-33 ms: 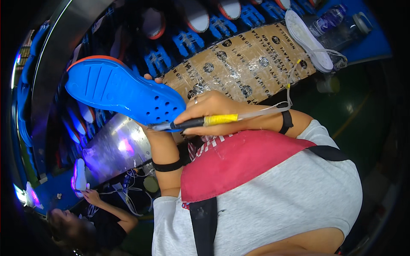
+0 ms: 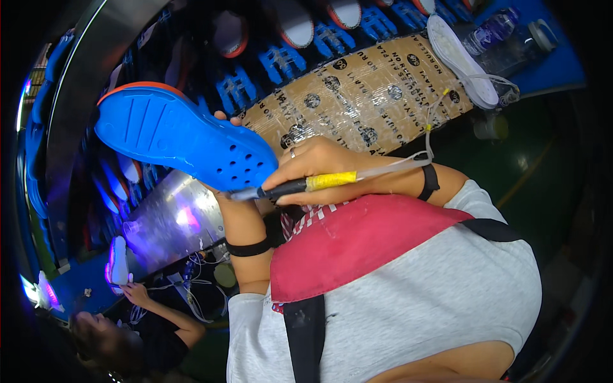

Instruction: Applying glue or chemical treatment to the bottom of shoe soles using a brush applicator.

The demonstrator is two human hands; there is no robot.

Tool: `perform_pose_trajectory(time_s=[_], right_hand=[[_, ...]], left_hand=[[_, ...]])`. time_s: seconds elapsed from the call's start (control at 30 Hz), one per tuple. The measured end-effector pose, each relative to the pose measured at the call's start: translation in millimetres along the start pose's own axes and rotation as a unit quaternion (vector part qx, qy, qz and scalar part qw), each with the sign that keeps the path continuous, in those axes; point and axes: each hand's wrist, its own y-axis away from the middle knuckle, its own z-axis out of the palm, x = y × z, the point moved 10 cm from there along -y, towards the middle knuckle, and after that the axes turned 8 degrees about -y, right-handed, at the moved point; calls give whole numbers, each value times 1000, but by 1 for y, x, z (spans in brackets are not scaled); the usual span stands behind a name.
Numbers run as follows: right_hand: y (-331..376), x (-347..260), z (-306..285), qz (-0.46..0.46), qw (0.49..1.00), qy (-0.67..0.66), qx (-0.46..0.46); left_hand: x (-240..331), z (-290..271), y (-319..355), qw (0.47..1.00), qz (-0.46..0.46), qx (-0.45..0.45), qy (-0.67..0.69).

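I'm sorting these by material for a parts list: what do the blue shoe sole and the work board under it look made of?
The blue shoe sole looks like moulded foam or rubber, matte, with ridges, punched holes and an orange rim. The work board looks like brown cardboard wrapped in clear tape, judging by its glossy glare; I cannot tell what lies beneath.

Blue moulded rubber shoe sole with an orange rim (image 2: pixel 182 137), tread side facing the camera: long grooves at the far end, round holes at the near end. Held in the air, long axis running 10 to 4 o'clock, near end at frame centre. Black pen-shaped tool with a yellow taped grip and a thin grey cord (image 2: pixel 300 185) lies near-horizontal, tip touching the sole's near edge at 9 o'clock of the tool.
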Motion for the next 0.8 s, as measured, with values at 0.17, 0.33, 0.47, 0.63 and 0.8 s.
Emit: perform_pose_trajectory(time_s=[0.17, 0.33, 0.47, 0.63, 0.8], right_hand=[[-4, 7, -6, 66, 995, -66, -21], [-2, 13, 4, 43, 994, 32, -97], [0, 9, 19, 71, 976, -10, -205], [-5, -4, 18, -51, 986, 86, -130], [1, -5, 23, -30, 981, 16, -192]], left_hand=[[24, 22, 1, 994, 30, -51, -90], [22, 20, 0, 976, -65, -28, -206], [23, -17, 10, 955, -171, 85, -225], [10, 1, -6, 920, -241, 9, -310], [-11, 14, -2, 848, -363, -31, -384]])
